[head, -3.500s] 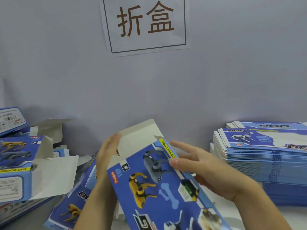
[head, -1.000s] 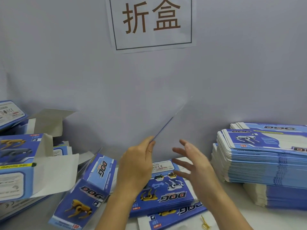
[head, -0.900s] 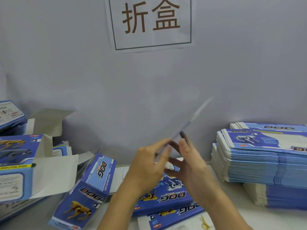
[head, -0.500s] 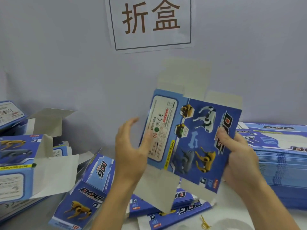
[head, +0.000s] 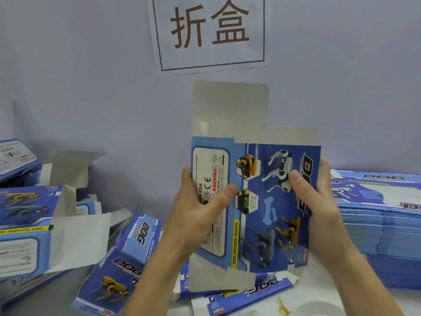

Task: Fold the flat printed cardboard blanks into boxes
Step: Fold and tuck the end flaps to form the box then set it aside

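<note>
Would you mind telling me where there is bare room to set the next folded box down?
Not much. The best bare patch of table is front right, between the loose blanks in the middle and the tall stack; only a rubber band lies there. A thin strip shows at front left by the folded boxes. The left and middle are crowded.

Packing workstation — stacked carton blanks (head: 382, 215), wall sign (head: 209, 30).
</note>
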A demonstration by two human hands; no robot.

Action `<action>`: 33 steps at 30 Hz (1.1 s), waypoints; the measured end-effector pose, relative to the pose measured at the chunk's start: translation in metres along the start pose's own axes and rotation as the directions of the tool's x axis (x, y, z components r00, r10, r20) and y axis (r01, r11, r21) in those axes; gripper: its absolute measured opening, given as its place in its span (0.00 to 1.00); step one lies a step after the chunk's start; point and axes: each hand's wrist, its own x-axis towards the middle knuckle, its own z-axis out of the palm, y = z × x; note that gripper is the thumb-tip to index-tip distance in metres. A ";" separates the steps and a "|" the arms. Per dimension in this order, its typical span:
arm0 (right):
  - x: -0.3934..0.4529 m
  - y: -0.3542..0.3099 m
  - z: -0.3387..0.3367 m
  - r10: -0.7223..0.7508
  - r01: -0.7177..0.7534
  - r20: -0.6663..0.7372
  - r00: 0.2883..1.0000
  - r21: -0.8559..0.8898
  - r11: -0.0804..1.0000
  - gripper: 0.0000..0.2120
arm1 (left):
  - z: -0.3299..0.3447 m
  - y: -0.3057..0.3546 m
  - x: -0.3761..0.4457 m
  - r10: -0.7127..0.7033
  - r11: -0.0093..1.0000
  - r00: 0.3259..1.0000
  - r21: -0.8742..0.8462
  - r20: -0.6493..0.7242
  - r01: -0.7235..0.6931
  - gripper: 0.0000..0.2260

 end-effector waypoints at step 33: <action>-0.004 0.014 0.026 0.035 -0.032 0.027 0.999 -0.112 0.993 0.34 | 0.018 -0.004 0.000 -0.142 0.963 0.979 0.207 -0.149 0.171 0.59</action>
